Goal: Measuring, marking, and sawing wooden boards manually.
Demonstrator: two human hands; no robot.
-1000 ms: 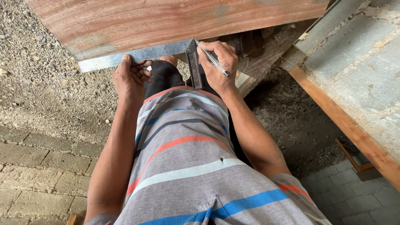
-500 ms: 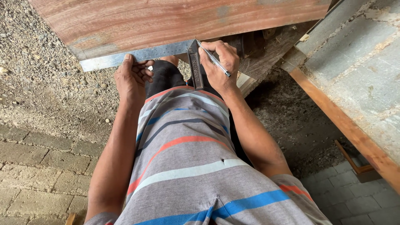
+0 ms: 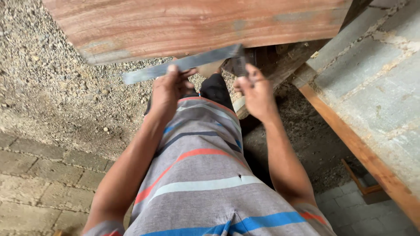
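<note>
Where reddish grained plank [image 3: 197,24] overhangs, both hands' grip on flat metal square [image 3: 183,64].

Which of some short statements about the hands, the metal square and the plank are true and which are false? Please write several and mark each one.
1. The left hand grips the blade of the metal square. True.
2. The right hand lies flat on the brick paving. False: it is raised at the dark stock end of the square, below the plank.
3. The plank is reddish-brown wood. True.
4. The ground under the plank is grass. False: it is gravel.
5. The person wears a plain white shirt. False: the shirt is grey with coloured stripes.
</note>
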